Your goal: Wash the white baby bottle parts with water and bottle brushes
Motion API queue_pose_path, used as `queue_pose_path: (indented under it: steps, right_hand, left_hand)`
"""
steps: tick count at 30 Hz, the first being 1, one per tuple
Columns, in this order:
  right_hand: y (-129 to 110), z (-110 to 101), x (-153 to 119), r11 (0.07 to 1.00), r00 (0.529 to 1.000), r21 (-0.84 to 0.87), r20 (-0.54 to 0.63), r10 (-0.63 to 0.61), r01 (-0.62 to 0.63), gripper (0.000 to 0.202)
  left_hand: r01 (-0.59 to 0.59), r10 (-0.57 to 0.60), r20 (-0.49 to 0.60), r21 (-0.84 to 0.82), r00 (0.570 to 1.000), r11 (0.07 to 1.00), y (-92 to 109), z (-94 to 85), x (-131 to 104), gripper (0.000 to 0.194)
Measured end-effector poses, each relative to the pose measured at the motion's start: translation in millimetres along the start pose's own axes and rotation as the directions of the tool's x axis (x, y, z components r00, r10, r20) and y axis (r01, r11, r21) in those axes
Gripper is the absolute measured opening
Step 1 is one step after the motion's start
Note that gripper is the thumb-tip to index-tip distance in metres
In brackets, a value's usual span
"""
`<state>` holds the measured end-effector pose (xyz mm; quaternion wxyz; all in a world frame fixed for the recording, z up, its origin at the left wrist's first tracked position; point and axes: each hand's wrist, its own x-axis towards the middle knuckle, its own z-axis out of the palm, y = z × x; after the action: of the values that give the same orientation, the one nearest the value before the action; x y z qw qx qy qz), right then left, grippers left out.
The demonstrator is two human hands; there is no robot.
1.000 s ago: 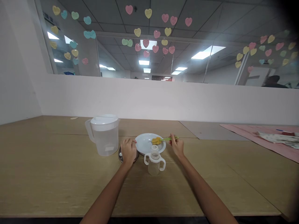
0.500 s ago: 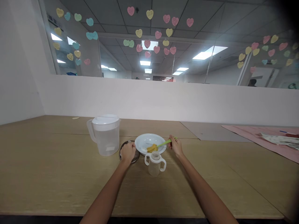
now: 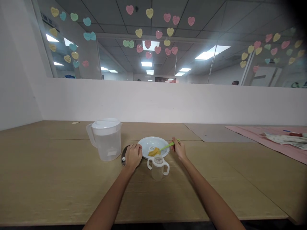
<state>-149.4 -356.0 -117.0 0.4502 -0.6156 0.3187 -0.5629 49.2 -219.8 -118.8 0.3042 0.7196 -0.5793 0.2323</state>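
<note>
The wood-toned bench (image 3: 72,191) is carrying a translucent pitcher (image 3: 107,142), glossy bowl (image 3: 147,142) and two-handled bottle (image 3: 157,172), leaving room along its near edge. My half-curled left hand (image 3: 133,156) is overlapping a dark dish (image 3: 125,152), hold unclear; my right hand (image 3: 178,148) is gripping a brush (image 3: 165,147), yellow head in the bowl.

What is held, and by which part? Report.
The right grip holds the yellow-headed tool by its green handle, near the free end. Left grip: cannot be told.

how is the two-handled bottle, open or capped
Open: the two-handled bottle stands upright, its round mouth uncovered, with no cap on it.
</note>
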Motion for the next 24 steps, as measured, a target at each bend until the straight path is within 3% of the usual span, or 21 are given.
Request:
queue_pose_path:
  steps: [4,6,8,12,16,20,24]
  right_hand:
    - [-5,-8,-2,0.974,0.965,-0.198,-0.217,-0.15,0.107,0.048]
    - [-7,-7,-4,0.944,0.948,-0.288,-0.223,-0.227,0.159,0.048]
    - [-7,-4,-6,0.931,0.961,-0.314,-0.136,-0.241,0.189,0.047]
    - [-1,5,-5,0.98,0.992,-0.164,0.078,-0.098,0.11,0.047]
    - [4,8,-2,0.996,0.986,0.05,0.153,0.064,-0.073,0.045]
    - [1,6,-3,0.972,0.984,0.162,0.084,0.157,-0.168,0.04]
    - [-5,3,-2,0.946,0.968,0.24,-0.068,0.242,-0.22,0.034]
  left_hand:
    - [-0.04,0.04,0.01,0.017,0.999,0.999,3,2.1,0,0.024]
    - [-0.039,0.039,0.017,0.016,0.999,0.999,5,0.9,0,0.026]
    - [-0.044,0.043,0.026,0.005,0.999,0.999,6,-0.9,-1,0.027]
    - [-0.087,0.091,0.043,-0.085,0.995,0.993,8,-1.9,-2,0.028]
    - [-0.078,0.086,0.059,-0.117,0.995,0.99,8,0.0,-4,0.03]
    - [-0.053,0.06,0.077,-0.098,0.995,0.994,9,-0.5,-3,0.026]
    - [-0.034,0.028,-0.049,-0.142,0.998,0.989,10,-2.0,0,0.025]
